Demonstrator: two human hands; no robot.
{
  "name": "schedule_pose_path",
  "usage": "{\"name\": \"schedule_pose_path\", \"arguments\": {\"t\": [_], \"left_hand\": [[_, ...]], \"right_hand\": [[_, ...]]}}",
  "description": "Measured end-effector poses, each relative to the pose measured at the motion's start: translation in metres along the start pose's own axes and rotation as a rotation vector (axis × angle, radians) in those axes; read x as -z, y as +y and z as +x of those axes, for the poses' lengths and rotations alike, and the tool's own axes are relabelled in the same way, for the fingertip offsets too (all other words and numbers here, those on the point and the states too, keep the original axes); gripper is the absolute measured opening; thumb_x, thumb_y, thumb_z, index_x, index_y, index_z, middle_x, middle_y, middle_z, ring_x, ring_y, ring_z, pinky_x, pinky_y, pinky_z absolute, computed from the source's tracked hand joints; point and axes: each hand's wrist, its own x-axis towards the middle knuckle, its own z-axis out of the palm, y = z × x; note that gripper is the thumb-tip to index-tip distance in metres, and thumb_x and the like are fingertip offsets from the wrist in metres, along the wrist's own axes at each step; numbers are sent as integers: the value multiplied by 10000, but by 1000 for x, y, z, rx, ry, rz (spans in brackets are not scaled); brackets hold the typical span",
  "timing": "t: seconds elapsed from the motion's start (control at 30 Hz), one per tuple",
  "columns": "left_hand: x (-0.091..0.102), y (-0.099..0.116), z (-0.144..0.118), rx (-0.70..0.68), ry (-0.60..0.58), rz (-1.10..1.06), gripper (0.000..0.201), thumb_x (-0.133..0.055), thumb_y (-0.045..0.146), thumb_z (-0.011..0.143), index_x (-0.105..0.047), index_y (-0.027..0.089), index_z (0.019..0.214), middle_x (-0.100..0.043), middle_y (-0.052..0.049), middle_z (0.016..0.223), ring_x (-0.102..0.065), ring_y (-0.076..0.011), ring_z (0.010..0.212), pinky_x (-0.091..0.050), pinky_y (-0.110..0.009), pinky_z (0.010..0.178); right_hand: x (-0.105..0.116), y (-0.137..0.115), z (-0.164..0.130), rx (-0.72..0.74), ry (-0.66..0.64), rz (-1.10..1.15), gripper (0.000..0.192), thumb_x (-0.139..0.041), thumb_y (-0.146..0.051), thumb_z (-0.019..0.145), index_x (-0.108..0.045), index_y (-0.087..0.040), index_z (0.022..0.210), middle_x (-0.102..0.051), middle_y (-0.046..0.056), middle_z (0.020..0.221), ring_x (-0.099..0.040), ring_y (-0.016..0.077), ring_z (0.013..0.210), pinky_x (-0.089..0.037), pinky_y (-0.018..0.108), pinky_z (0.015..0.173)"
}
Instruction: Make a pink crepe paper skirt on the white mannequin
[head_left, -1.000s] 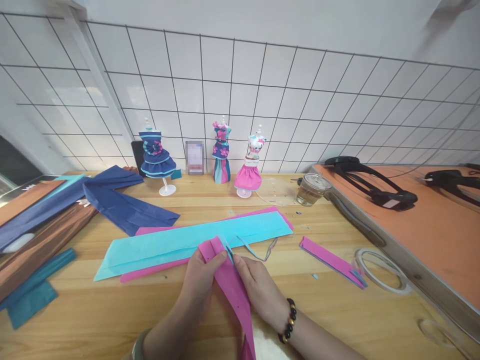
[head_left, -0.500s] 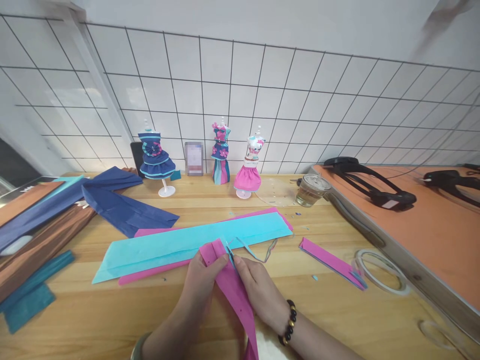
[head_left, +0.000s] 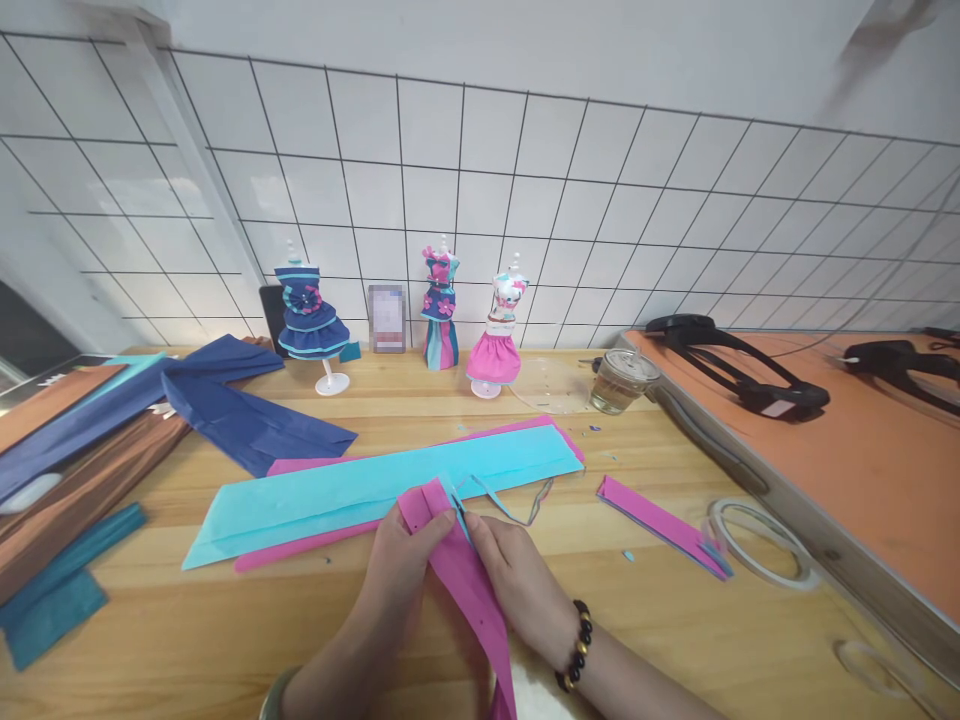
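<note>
A long pink paper strip (head_left: 471,590) runs from the table's near edge up between my hands, its far end folded into pleats. My left hand (head_left: 401,565) pinches the pleated end from the left. My right hand (head_left: 510,575), with a dark bead bracelet at the wrist, pinches it from the right, next to a thin light-blue strip (head_left: 499,500). Just beyond lies a long light-blue paper sheet (head_left: 360,485) on top of a pink sheet (head_left: 300,545).
Three small mannequins in paper dresses (head_left: 442,310) stand at the wall. Dark blue paper (head_left: 247,420) and teal pieces (head_left: 52,590) lie left. A pink strip (head_left: 660,522), a tape roll (head_left: 757,540), a glass jar (head_left: 619,380) and an orange board (head_left: 862,460) with black headsets are right.
Almost nothing differs. Both hands stay pinched on the pleated end of the pink strip; the view has shifted very slightly.
</note>
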Motion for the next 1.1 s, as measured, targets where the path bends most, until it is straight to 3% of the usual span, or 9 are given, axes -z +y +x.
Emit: {"name": "schedule_pose_path", "arguments": {"t": [0.4, 0.77, 1.1], "left_hand": [[2, 2, 3, -49, 17, 1, 270, -732, 274, 609, -547, 165, 771, -538, 48, 618, -487, -100, 575, -401, -218, 564], [3, -12, 9, -72, 35, 27, 266, -726, 316, 565, -590, 164, 737, -579, 18, 620, -525, -135, 573, -437, -247, 565], [2, -9, 7, -59, 11, 16, 248, -749, 323, 569, -600, 156, 675, -604, 10, 599, -537, -135, 568, -455, -247, 556]], "right_hand": [[-3, 3, -2, -11, -7, 9, 508, -235, -503, 950, -512, -169, 686, -533, 11, 652, -428, 134, 602, -329, 248, 591], [-2, 1, 0, 30, 8, 60, 460, -229, -468, 960, -422, -189, 648, -451, -13, 626, -408, 129, 606, -311, 246, 593], [-1, -2, 1, 10, 22, 16, 453, -219, -441, 967, -397, -193, 632, -423, -20, 606, -390, 127, 592, -266, 249, 568]]}}
